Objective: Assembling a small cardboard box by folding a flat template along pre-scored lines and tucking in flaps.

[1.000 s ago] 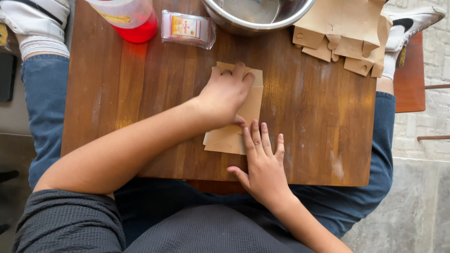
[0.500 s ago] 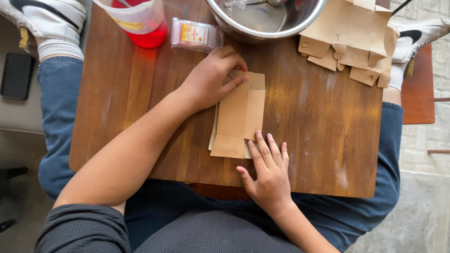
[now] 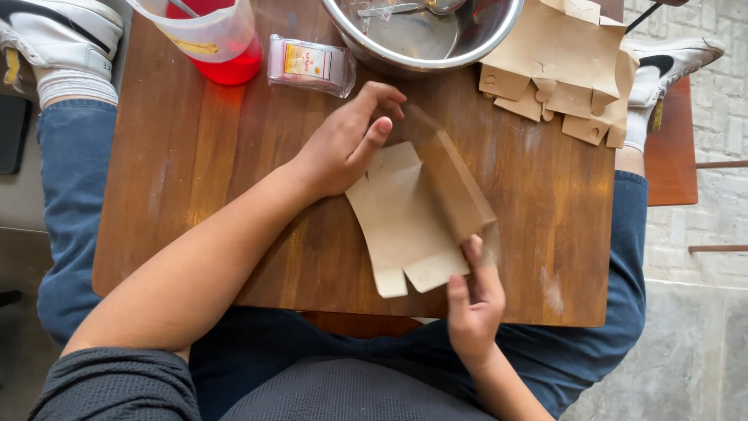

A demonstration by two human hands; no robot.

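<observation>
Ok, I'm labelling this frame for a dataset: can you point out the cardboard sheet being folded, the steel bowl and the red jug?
cardboard sheet (image 3: pixel 405 226), head view, on its flat lower panel.
steel bowl (image 3: pixel 436 56), head view, on its near rim.
red jug (image 3: pixel 226 66), head view, on its red lower part.

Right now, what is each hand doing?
Left hand: holding the far end of the cardboard piece.
Right hand: pinching its near edge.
</observation>
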